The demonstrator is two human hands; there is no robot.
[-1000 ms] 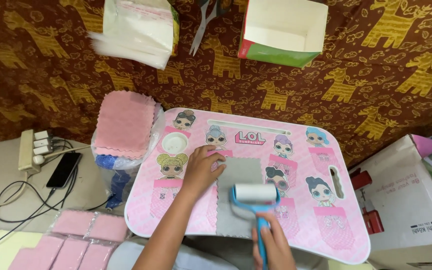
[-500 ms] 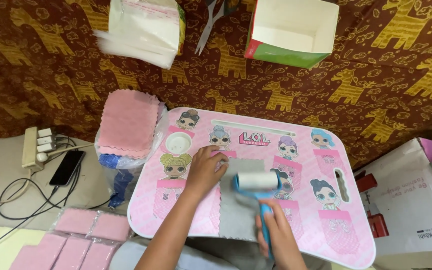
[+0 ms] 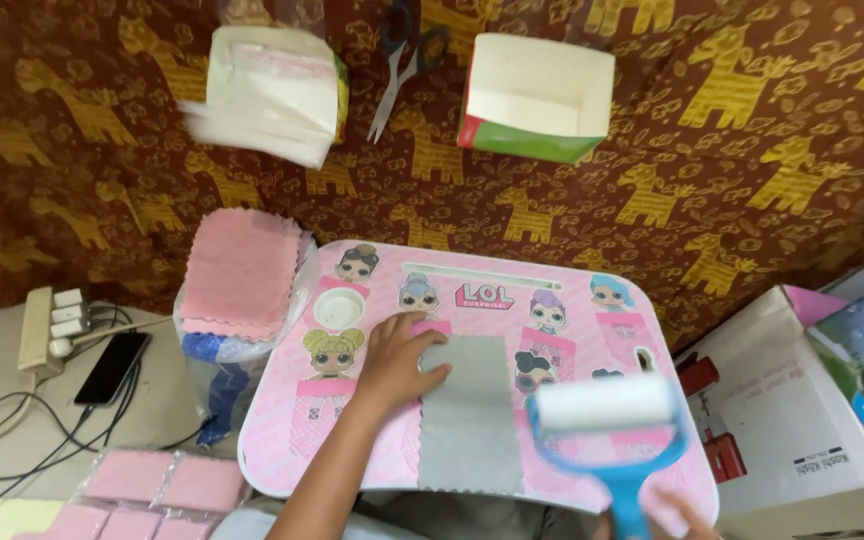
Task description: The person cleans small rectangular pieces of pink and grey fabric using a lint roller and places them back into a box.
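Fingers [image 3: 422,345] of the left hand [image 3: 397,360] were spread flat, pressed on the grey cloth's [image 3: 467,415] upper left edge. Cloth was laid on the pink tray [image 3: 372,290]. A roller [image 3: 607,405] was held raised over the tray's right side by the right hand [image 3: 667,515], clamped on its blue handle. Pink cloths [image 3: 242,270] were stacked just left.

The left hand [image 3: 399,358] presses flat on the upper left corner of a grey cloth [image 3: 468,412] on the pink tabletop [image 3: 282,440]; the right hand [image 3: 652,512] grips a blue-handled lint roller [image 3: 607,420], raised beside the cloth.
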